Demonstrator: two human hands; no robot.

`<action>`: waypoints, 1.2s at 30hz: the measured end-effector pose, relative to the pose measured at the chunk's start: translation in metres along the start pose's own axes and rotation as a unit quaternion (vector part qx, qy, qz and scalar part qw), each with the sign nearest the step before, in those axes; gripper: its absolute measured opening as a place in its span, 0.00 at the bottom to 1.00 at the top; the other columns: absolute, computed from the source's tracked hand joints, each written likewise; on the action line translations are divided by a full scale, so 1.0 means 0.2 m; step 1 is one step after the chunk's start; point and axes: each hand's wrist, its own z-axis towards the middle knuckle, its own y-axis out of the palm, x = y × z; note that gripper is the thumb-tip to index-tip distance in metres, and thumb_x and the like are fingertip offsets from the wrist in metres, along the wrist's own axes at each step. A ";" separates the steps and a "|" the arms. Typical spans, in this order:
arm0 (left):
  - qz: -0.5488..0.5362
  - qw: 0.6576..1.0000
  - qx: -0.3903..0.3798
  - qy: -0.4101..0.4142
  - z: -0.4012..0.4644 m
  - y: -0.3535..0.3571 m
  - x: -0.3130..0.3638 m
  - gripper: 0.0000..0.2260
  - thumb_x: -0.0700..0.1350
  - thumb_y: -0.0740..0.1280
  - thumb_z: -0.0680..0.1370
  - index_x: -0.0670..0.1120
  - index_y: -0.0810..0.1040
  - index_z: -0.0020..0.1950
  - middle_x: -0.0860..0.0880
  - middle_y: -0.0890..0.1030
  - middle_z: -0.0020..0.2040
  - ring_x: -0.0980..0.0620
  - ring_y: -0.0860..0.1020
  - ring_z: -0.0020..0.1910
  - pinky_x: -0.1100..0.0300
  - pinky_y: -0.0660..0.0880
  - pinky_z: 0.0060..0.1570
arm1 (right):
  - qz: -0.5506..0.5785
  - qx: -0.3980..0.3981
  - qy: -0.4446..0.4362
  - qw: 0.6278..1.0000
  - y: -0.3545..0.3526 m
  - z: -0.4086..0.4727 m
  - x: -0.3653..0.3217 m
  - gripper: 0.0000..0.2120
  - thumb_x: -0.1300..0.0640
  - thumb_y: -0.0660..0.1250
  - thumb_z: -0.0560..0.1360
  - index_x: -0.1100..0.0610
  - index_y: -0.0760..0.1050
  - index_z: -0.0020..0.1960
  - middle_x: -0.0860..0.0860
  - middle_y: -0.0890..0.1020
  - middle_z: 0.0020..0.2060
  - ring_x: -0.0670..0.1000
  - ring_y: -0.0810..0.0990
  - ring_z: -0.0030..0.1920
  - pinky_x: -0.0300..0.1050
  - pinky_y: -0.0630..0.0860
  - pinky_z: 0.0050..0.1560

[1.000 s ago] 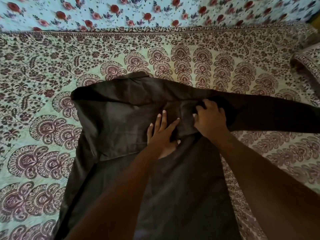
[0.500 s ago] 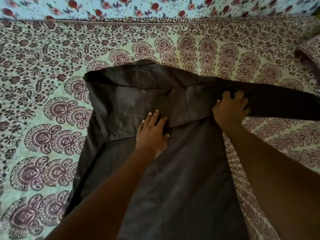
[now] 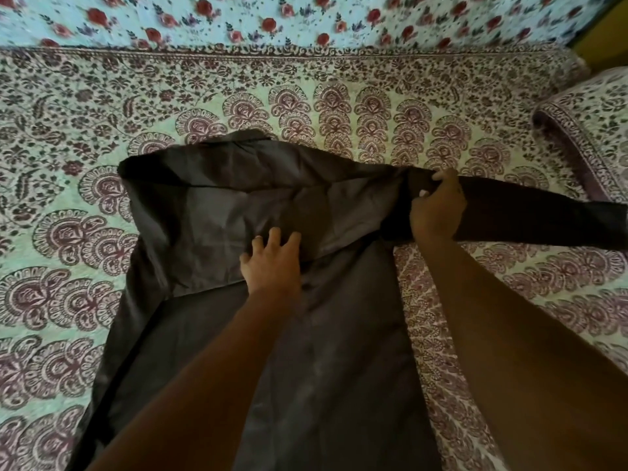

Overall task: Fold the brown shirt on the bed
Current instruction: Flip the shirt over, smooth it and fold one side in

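Brown cloth, the shirt (image 3: 306, 334), lies spread on the bed (image 3: 85, 107), filling the middle of the view from the collar end at 12 o'clock down to the hem near the person at 6 o'clock. The left hand (image 3: 272, 263) rests on the upper body of the shirt with fingers loosely spread and gripping nothing, probably to pin the cloth so it does not slide. The right hand (image 3: 436, 205), at about 2 o'clock from the left, is closed around the sleeve (image 3: 543, 219) where it joins the shoulder; the sleeve runs out flat toward 3 o'clock. That grip likely serves to draw the sleeve straight or bring it across the body for the first fold. On the 9 o'clock side, cloth already appears turned in over the body. A printed paisley bedcover in green and maroon dresses the bed; a rose-print fabric (image 3: 306, 18) runs along 12 o'clock, and a matching pillow (image 3: 584, 130) sits at 2 o'clock.
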 end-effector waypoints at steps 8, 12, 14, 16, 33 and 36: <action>0.014 1.000 0.009 -0.001 0.01 0.04 0.00 0.29 0.50 0.70 0.79 0.58 0.63 0.77 0.46 0.60 0.78 0.37 0.60 0.78 0.38 0.68 0.70 | -0.254 -0.075 -0.067 0.962 -0.10 0.24 0.00 0.19 0.61 0.69 0.78 0.55 0.73 0.67 0.61 0.73 0.66 0.64 0.74 0.66 0.66 0.70 0.66; 0.012 1.000 0.017 -0.001 0.00 0.05 0.00 0.28 0.49 0.70 0.79 0.58 0.63 0.77 0.46 0.59 0.79 0.37 0.59 0.78 0.37 0.67 0.71 | -0.305 -0.076 -0.144 0.938 -0.09 0.17 0.06 0.17 0.60 0.69 0.77 0.58 0.75 0.66 0.62 0.71 0.68 0.65 0.68 0.71 0.69 0.66 0.68; 0.011 1.000 0.019 0.000 0.00 0.05 0.00 0.28 0.49 0.70 0.79 0.58 0.63 0.77 0.46 0.60 0.79 0.37 0.59 0.79 0.37 0.67 0.72 | -0.274 -0.099 -0.235 0.927 -0.05 0.07 0.10 0.15 0.57 0.67 0.79 0.58 0.76 0.64 0.61 0.72 0.67 0.64 0.71 0.68 0.65 0.68 0.65; 0.011 1.000 0.018 0.001 0.00 0.05 -0.02 0.29 0.49 0.71 0.79 0.58 0.63 0.77 0.46 0.60 0.79 0.37 0.59 0.78 0.37 0.67 0.71 | -0.261 -0.172 -0.306 0.899 0.00 -0.04 0.15 0.14 0.53 0.65 0.81 0.58 0.78 0.64 0.59 0.74 0.65 0.63 0.73 0.65 0.61 0.70 0.63; -0.138 0.975 0.171 0.016 -0.68 0.18 -0.65 0.23 0.39 0.74 0.71 0.48 0.74 0.65 0.45 0.71 0.69 0.38 0.72 0.65 0.40 0.73 0.61 | -0.042 -0.255 -0.358 0.897 0.16 -1.25 0.03 0.12 0.60 0.69 0.76 0.59 0.82 0.59 0.55 0.80 0.59 0.58 0.80 0.60 0.56 0.80 0.58; -0.143 0.969 0.194 -0.056 -0.92 0.27 -0.85 0.24 0.37 0.73 0.70 0.46 0.72 0.64 0.41 0.69 0.66 0.35 0.71 0.62 0.37 0.72 0.60 | -0.030 -0.306 -0.371 0.876 0.20 -1.50 0.00 0.13 0.60 0.70 0.77 0.59 0.82 0.61 0.55 0.79 0.62 0.56 0.79 0.62 0.53 0.80 0.61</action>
